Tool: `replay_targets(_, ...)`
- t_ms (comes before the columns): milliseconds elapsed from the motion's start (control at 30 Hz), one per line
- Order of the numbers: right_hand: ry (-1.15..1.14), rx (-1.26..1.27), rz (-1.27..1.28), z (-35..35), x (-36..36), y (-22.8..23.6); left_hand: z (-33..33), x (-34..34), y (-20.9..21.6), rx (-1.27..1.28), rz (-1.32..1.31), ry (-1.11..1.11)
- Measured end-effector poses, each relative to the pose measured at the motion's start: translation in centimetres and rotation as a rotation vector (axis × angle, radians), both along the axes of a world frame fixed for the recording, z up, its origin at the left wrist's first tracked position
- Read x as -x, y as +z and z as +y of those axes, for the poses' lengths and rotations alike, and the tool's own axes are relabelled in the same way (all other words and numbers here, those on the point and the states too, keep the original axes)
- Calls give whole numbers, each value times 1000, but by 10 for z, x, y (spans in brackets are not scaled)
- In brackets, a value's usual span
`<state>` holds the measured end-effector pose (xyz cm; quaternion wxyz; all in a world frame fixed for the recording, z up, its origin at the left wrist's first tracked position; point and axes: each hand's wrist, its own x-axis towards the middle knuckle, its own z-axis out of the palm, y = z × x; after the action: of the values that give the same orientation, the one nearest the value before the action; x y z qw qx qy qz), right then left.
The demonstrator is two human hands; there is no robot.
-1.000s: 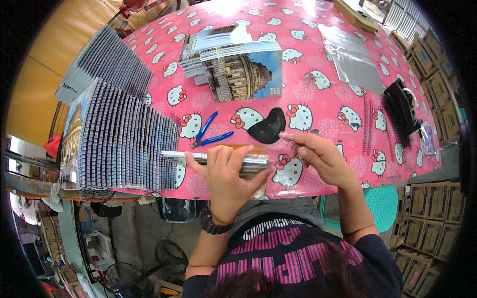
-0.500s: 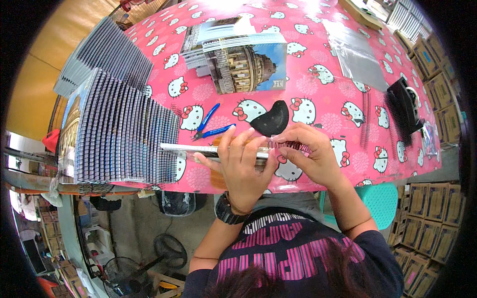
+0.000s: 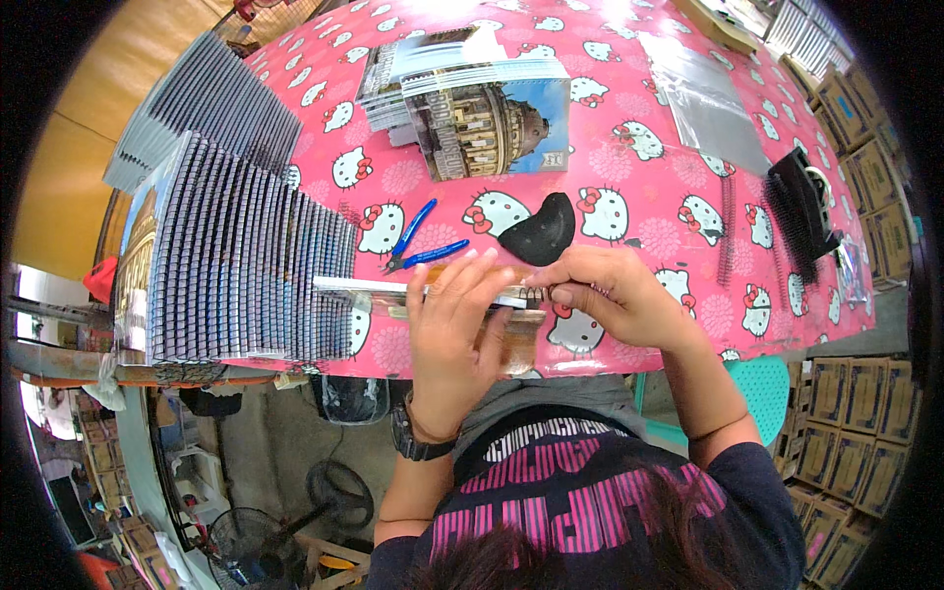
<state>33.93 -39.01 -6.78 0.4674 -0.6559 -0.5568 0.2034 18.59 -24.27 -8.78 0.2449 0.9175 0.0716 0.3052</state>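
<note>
My left hand (image 3: 452,320) is closed around a notebook (image 3: 366,286), held with its white page edge turned up near the front of the table. At the notebook's right end, my right hand (image 3: 619,295) pinches a dark wire spiral (image 3: 532,292). The spiral's first loops sit at the notebook's corner; my right fingers hide the rest. Just beyond my left hand lie blue-handled cutters (image 3: 415,242), handles spread. A black half-round piece (image 3: 541,231) rests beyond my right hand.
Tall piles of spiral-bound notebooks (image 3: 246,256) stand at the left. Farther back are picture-covered books (image 3: 487,123) and clear plastic sleeves (image 3: 703,103). Loose spirals (image 3: 726,231) and a black holder (image 3: 801,211) lie right on the pink tablecloth (image 3: 629,236). A green stool (image 3: 762,393) is below.
My right hand has come slightly closer to the notebook, with the spiral's loops now at its end. My left hand has shifted left and turned along the notebook.
</note>
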Motion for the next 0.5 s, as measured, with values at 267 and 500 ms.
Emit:
replay_targets(267, 118, -8, -142, 4, -5, 6, 5, 2, -10, -37, -235, -71)
replay_targets(500, 176, 88, -280, -8, -10, 6, -3, -4, -9, 4, -232, -47)
